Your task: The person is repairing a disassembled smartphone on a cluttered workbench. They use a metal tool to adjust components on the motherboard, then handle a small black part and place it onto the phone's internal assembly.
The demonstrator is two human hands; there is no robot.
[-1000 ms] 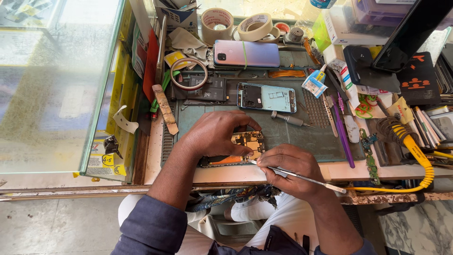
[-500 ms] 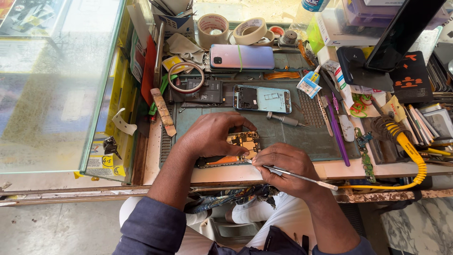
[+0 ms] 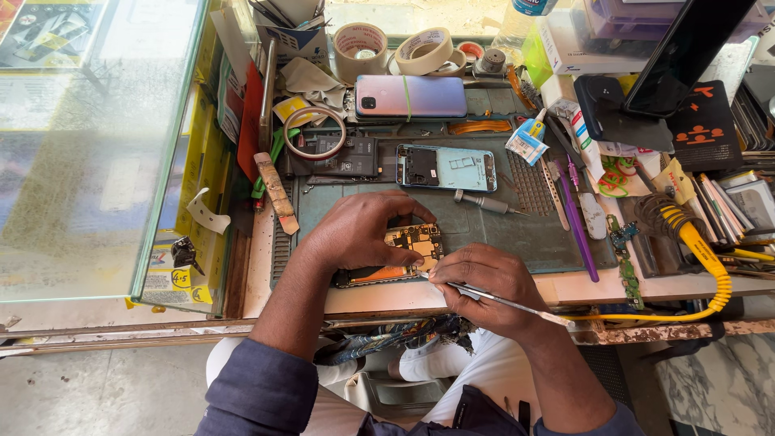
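Note:
An opened phone point(image 3: 412, 242) with its circuit board bare lies at the near edge of a green work mat point(image 3: 517, 234). My left hand point(image 3: 355, 230) rests over its left half and holds it down. My right hand point(image 3: 484, 287) grips metal tweezers point(image 3: 500, 300), whose tip touches the phone's lower right edge. Most of the phone's body is hidden under my left hand.
Farther back lie a light blue phone frame point(image 3: 448, 168), a screwdriver point(image 3: 484, 202), a battery point(image 3: 343, 155) and a pinkish phone back point(image 3: 410, 96). Tape rolls point(image 3: 359, 44) stand behind. A purple tool point(image 3: 577, 222) and yellow cable point(image 3: 702, 250) are right, a glass case point(image 3: 97, 129) left.
The view has shifted slightly. Both hands stay on the opened phone, with the tweezers' tip still at its lower edge.

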